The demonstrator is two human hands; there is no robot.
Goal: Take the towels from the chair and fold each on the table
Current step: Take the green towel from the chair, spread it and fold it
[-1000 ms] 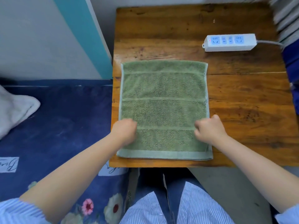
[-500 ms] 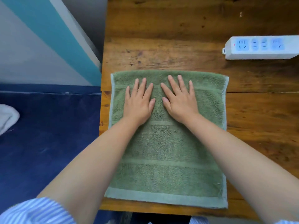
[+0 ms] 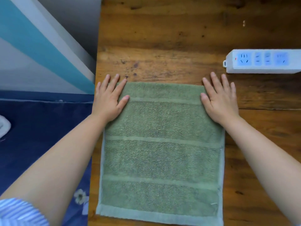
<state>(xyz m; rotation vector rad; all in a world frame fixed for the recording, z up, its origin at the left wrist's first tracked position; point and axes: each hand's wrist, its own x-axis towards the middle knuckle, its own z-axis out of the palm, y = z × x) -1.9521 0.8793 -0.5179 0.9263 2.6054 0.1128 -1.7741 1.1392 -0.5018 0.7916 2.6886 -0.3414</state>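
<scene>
While a striped sleeve [image 3: 19, 212] shows at seven o'clock and two bare forearms reach up the frame, a green towel [image 3: 162, 152] lies flat on the wooden table [image 3: 162, 38], its near hem along the table's front edge at six o'clock. Beyond the forearms, the left hand [image 3: 109, 98] rests palm down on the towel's far left corner at ten o'clock, fingers straight and slightly spread, tips running past the cloth onto bare wood. The right hand [image 3: 219, 100] mirrors it on the far right corner at two o'clock, fingers likewise straight and fanned, pinching nothing. The step in hand looks like smoothing (pressing the cloth flat out to its far corners) between folds. The towel seems already doubled, though its layers cannot be counted from above. A next fold would call for both hands to take matching corners and carry them over evenly, keeping the edges aligned. Farther off at two o'clock, a white power strip [image 3: 263, 62] sits just beyond the right fingertips, its right end cut off by the frame. At nine o'clock something white [image 3: 4, 128] on dark blue fabric [image 3: 40, 128] is mostly out of frame; whether it is another towel cannot be told. No chair can be made out.
</scene>
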